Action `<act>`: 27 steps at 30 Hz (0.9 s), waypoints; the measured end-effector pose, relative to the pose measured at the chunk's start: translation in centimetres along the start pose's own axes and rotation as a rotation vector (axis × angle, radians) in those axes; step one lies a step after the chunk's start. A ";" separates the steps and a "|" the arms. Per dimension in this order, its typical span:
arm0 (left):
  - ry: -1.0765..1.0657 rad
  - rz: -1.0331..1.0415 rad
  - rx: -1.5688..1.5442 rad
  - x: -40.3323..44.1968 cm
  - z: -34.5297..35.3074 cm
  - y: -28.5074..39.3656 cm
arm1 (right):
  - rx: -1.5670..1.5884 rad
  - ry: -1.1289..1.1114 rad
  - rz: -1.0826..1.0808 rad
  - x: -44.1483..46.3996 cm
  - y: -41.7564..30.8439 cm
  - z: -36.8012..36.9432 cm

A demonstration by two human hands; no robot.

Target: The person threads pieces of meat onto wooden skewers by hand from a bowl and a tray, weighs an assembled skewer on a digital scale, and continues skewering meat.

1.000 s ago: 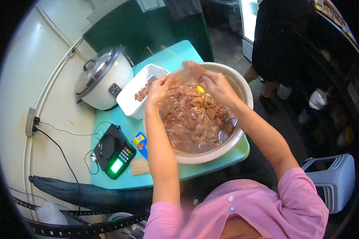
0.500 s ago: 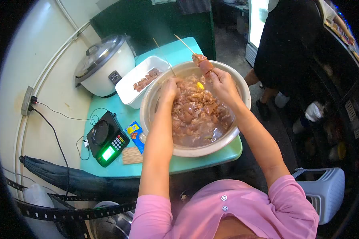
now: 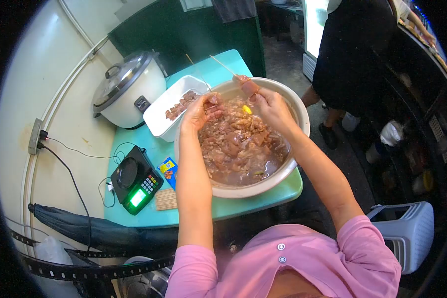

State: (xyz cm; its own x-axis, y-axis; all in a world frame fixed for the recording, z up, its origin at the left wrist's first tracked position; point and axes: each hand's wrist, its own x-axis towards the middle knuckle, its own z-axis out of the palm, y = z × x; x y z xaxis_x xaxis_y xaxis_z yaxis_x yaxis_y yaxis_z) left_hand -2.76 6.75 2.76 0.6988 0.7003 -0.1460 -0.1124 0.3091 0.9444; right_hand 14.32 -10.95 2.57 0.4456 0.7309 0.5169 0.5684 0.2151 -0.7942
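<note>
My right hand is closed round a skewer of meat, whose bare stick points up and to the left. Over the left side of a large basin, my left hand is turned palm up, fingers curled, with a thin wooden skewer rising from its fingertips. A small piece of meat shows at those fingertips; whether it is threaded on the stick I cannot tell. Below both hands, the basin holds many meat pieces in cloudy liquid, with a yellow piece among them.
A white tray of cut meat stands left of the basin, by a rice cooker. A lit digital scale, a blue packet and bundled sticks lie on the turquoise table. A person in black stands at right.
My left hand has lifted out of the meat and turned palm up, a small piece of meat now at its fingertips. The right hand's skewer has lowered slightly. The view has shifted a little.
</note>
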 end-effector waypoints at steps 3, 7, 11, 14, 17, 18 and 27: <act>0.017 0.074 0.072 0.5 -0.4 -0.5 | -0.008 -0.036 0.022 -0.2 -0.9 -0.4; 0.063 0.137 0.109 0.5 -0.4 -0.4 | -0.035 -0.063 0.037 -0.1 -0.8 -0.4; 0.160 0.163 0.057 0.1 -0.4 -0.1 | -0.083 -0.131 0.079 -0.4 -0.9 -0.4; 0.178 0.153 0.001 0.5 -1.1 -0.1 | -0.088 -0.155 0.092 -0.4 -1.1 -0.5; 0.202 0.132 -0.029 0.2 -0.9 -0.1 | -0.120 -0.159 0.066 -0.5 -1.1 -0.6; 0.178 0.152 -0.011 0.4 -1.1 -0.1 | -0.132 -0.161 0.054 -0.3 -1.0 -0.6; 0.215 0.214 0.761 -1.2 1.0 0.9 | -0.126 -0.135 0.076 -0.3 -1.3 -0.9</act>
State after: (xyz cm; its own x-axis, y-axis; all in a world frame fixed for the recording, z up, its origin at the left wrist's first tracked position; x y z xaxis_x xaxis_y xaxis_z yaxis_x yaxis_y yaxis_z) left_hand -3.02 5.54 4.11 0.5570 0.8267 0.0800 0.3365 -0.3126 0.8883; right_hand 14.09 -12.07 3.70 0.3984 0.8241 0.4027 0.6227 0.0793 -0.7784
